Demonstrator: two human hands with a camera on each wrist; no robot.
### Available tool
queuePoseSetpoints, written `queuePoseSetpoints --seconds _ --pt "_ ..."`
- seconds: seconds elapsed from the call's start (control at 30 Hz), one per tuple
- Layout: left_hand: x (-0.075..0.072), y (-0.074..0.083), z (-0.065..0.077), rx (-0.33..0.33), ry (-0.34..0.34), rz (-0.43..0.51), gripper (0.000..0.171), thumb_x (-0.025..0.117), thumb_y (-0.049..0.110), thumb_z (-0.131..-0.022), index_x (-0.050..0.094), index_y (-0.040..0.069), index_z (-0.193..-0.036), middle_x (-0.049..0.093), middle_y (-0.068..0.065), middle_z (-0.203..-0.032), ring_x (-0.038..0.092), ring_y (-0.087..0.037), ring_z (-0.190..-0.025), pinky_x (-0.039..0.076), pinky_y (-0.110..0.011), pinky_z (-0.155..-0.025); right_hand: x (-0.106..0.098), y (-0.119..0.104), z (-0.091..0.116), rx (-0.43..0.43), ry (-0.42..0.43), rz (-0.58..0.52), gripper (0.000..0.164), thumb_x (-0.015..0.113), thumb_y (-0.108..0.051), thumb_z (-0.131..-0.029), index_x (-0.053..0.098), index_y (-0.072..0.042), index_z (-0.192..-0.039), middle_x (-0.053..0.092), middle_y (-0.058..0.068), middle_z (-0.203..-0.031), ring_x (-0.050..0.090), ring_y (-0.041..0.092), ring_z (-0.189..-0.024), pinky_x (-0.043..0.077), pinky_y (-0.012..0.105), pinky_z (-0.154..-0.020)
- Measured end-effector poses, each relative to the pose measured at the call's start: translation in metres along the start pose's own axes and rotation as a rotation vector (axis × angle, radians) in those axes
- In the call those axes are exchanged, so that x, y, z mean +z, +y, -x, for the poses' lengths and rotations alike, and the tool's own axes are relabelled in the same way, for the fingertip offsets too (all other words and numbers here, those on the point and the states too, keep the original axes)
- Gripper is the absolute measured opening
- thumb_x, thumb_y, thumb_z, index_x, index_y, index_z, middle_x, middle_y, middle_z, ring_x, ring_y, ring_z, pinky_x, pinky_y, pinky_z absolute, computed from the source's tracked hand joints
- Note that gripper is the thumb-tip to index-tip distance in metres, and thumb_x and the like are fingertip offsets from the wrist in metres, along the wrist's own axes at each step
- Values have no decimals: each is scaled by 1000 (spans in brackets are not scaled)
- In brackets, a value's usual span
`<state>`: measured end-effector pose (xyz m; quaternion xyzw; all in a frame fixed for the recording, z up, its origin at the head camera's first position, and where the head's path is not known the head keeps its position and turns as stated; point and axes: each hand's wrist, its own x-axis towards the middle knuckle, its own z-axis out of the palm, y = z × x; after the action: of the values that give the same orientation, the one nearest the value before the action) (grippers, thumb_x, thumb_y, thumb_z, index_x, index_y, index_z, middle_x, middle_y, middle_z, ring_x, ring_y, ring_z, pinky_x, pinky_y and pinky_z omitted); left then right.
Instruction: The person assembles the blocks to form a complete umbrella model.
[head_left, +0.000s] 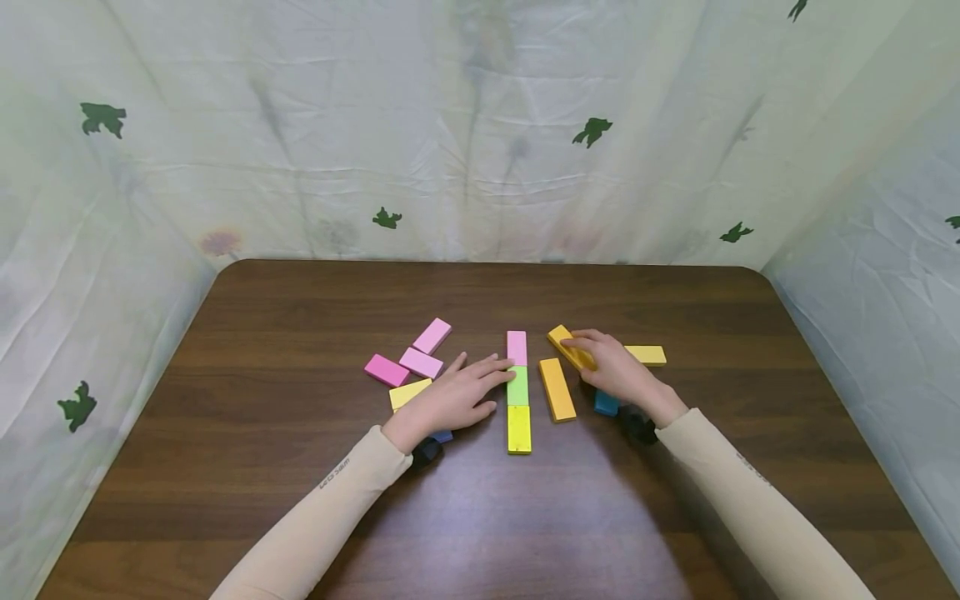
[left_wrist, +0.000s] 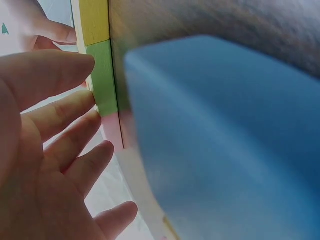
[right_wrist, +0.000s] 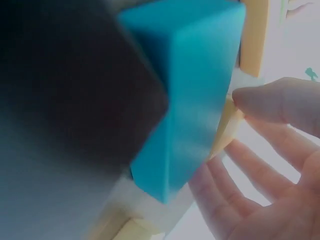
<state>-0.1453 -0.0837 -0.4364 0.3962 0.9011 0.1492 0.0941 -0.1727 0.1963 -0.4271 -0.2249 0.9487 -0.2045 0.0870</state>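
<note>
My left hand (head_left: 457,396) has its fingers extended, the fingertips touching a straight row of a pink block (head_left: 516,346), a green block (head_left: 517,387) and a yellow block (head_left: 519,431), laid end to end. In the left wrist view, the fingertips meet the side of the green block (left_wrist: 102,75). On the other side, my right hand (head_left: 618,371) pinches an orange block (head_left: 559,335) between thumb and fingers; the hand covers part of it. A second orange block (head_left: 557,390) lies between the row and that hand. Close under the right wrist is a blue block (right_wrist: 200,100).
Left of the row lie two light pink blocks (head_left: 432,336), a darker pink block (head_left: 387,371), a pale yellow block (head_left: 409,392) and a partly hidden blue block (head_left: 442,436). Another yellow block (head_left: 648,356) sits beyond my right hand. A cloth backdrop (head_left: 480,150) surrounds the wooden table (head_left: 300,292).
</note>
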Motion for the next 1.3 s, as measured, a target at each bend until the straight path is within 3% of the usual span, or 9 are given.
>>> queuePoseSetpoints --seconds 0.23,0.63,1.03,1.3 --pt "1 -1 0 -2 2 -4 50 59 18 -95 46 10 -142 35 -4 -151 27 -24 -140 17 -59 -109 -3 4 -1 11 -16 -10 52 64 2 -84 55 -5 -135 51 21 -132 49 39 -118 42 52 -96" --pt "0 1 0 -12 -3 -16 49 58 19 -95 46 10 -142 35 -4 -151 27 -24 -140 16 -58 -109 -9 7 -2 0 36 -59 48 59 6 -84 58 -2 -131 53 20 -130 46 39 -118 37 54 -98" --pt "1 2 -1 5 23 -28 48 59 17 -94 48 9 -140 37 -5 -150 31 -25 -139 19 -60 -108 -18 2 -24 -93 53 -53 47 58 5 -85 58 -4 -131 53 16 -132 46 36 -119 39 51 -98" --pt "1 2 -1 -4 12 -26 49 59 17 -95 47 9 -141 36 -4 -151 30 -24 -139 18 -59 -108 -15 -1 -42 -64 5 -83 47 59 1 -86 59 -9 -132 54 10 -133 46 30 -121 39 48 -100"
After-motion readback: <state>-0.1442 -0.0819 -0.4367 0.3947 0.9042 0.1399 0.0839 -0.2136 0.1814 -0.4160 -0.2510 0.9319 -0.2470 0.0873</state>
